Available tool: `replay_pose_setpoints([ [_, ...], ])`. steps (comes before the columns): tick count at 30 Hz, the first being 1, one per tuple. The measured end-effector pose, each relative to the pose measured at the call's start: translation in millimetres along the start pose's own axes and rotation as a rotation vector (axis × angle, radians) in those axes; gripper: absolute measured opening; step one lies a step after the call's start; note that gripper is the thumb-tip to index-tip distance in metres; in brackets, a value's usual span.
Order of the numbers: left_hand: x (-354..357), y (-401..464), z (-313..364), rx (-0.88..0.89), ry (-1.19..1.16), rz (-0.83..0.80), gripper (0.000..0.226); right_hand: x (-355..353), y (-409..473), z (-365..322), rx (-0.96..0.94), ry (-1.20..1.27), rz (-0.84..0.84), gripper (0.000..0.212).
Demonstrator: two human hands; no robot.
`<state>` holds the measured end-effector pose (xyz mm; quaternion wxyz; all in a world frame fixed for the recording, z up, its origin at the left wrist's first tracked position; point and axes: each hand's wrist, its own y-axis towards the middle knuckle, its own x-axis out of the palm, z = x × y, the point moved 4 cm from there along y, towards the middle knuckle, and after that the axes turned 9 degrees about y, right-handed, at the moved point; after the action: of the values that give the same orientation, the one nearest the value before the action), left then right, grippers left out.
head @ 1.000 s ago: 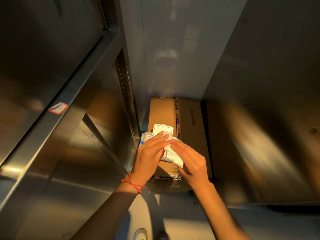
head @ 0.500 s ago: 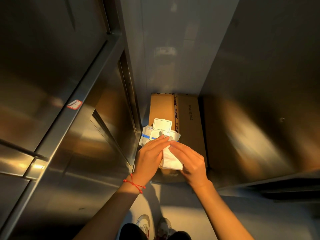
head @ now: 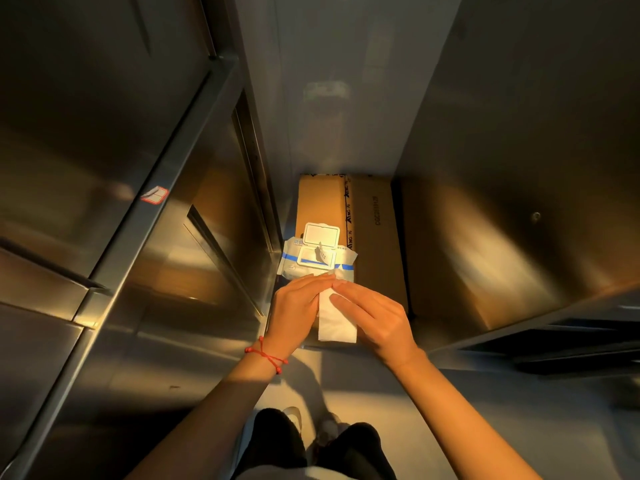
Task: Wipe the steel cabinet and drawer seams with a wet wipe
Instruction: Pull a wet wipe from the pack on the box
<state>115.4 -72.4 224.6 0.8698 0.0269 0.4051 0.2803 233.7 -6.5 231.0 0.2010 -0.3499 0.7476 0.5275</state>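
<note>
Holding a wipe [head: 336, 318] at frame centre, left hand [head: 298, 311] and right hand [head: 375, 317] pinch its top corners to spread it; the pack [head: 317, 258] lies open on a box [head: 375, 237], steel cabinet [head: 104, 220] at left.

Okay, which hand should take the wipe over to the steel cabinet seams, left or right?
Left, probably. Both the left hand and the right hand hold the wet wipe, but the steel cabinet with its seams stands on the left hand's side.

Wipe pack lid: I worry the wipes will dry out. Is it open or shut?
Open. The wipe pack lid is flipped back, and another wipe tip pokes from the opening.
</note>
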Motion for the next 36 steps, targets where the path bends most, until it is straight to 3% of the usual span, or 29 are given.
replay_pose_setpoints([
  [8, 5, -9, 6, -0.172, -0.106, -0.013, 0.03, -17, -9, -5, -0.078, -0.062, -0.083, 0.044],
  [13, 1, -13, 17, -0.164, -0.132, 0.007, 0.023, -28, -15, -8, -0.107, -0.097, -0.076, 0.033],
  [21, 0, -31, 25, -0.216, -0.207, -0.031, 0.021, -37, -32, -26, -0.19, -0.235, -0.166, 0.054],
  [27, -1, -48, 28, -0.198, -0.269, -0.145, 0.022, -33, -56, -42, -0.195, -0.339, -0.177, 0.039],
  [36, 8, -74, 49, -0.153, -0.354, -0.363, 0.021, -49, -98, -74, -0.152, -0.415, -0.226, 0.035],
])
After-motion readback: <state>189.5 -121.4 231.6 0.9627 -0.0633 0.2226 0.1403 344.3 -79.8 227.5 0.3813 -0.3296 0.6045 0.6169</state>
